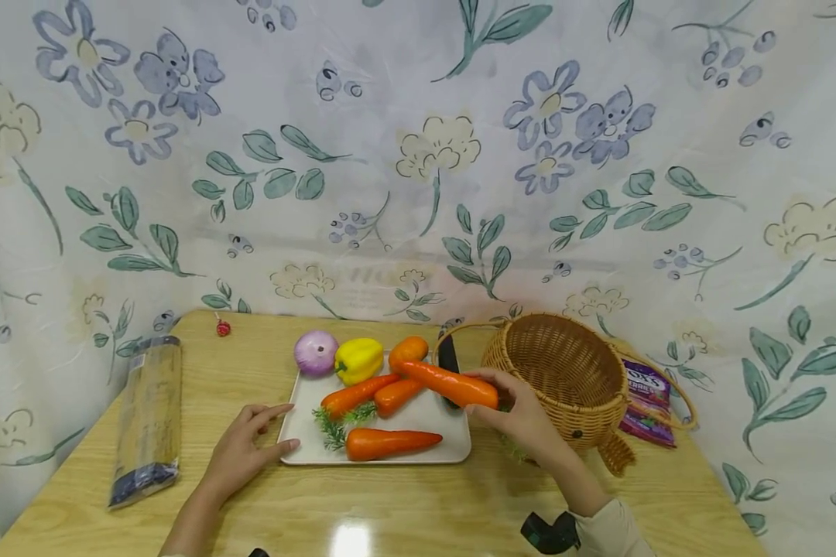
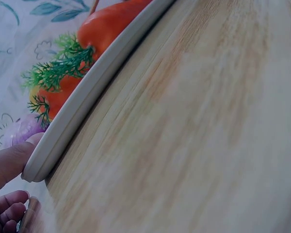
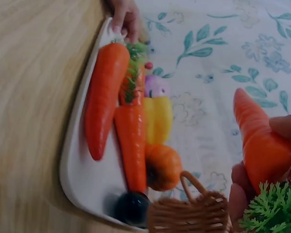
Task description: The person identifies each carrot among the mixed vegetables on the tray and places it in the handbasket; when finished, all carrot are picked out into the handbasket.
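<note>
My right hand [image 1: 519, 418] grips a large orange carrot [image 1: 453, 383] by its thick end, above the right side of a white tray [image 1: 460, 449]. Its green leafy top [image 3: 274, 208] shows below the fingers in the right wrist view. My left hand [image 1: 247, 449] touches the tray's left edge, thumb on the rim in the left wrist view. On the tray, a carrot [image 1: 393, 443] lies near the front, with other carrots [image 1: 351, 394] behind it. A small orange pumpkin [image 1: 407, 352], a yellow bell pepper [image 1: 359, 360] and a purple onion [image 1: 316, 353] sit along the back.
Right of the tray, a wicker basket [image 1: 592, 414] with a looped handle leans open. Behind it lies a purple snack packet [image 1: 648, 398]. A dark glossy object [image 3: 131, 209] rests at the tray's right end. A red lollipop [image 1: 223, 328] and a clear plastic bag [image 1: 149, 418] lie left.
</note>
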The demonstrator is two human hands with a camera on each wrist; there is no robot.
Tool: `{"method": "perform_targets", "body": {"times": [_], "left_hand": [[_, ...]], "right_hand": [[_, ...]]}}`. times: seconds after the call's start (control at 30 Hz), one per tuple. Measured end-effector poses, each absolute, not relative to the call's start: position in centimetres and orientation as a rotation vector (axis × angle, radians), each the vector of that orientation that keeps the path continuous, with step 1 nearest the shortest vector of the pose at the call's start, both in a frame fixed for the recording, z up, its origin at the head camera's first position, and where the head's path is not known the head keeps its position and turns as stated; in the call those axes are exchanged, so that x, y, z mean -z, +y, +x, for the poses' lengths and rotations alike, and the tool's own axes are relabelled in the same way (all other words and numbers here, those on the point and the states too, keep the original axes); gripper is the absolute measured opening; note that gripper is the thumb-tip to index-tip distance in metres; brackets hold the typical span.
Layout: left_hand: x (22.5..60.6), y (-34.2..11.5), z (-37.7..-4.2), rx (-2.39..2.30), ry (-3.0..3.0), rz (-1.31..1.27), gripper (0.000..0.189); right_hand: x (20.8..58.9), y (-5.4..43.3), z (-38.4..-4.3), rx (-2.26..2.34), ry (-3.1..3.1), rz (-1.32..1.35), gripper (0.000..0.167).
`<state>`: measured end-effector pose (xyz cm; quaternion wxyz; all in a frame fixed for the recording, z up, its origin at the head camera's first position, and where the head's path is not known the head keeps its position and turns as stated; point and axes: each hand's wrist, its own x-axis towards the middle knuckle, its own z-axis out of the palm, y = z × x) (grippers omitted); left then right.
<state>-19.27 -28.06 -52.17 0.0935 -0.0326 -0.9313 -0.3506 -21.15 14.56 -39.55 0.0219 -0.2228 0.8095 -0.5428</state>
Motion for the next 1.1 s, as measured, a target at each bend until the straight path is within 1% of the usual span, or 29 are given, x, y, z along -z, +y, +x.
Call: {"method": "perform_targets", "body": {"times": [0.17,0.4,0.73,1.1], "left_hand": [[52.0,-27.8,-19.3,1.055,-2.772,-0.095,0.059],[52.1,-27.7,-19.4,1.033,-2.774,-0.093,0.059],[52.2,-27.7,-19.3,1.016,-2.776,-0.09,0.061],[52.3,-27.8,-19.2,0.991,-2.745,-0.097,0.06]], "right_hand": [[38.0,16.2,-22.1,1.64,2.518,-0.764,0.042],[35.5,19.0,-23.8,1.515,2.534,-0.834,0.044],[32.9,22.7,-26.1,1.486,2.546,-0.743,0.045],[32.7,25.3,-27.8,1.443,2.523,-0.657,0.047]]}}
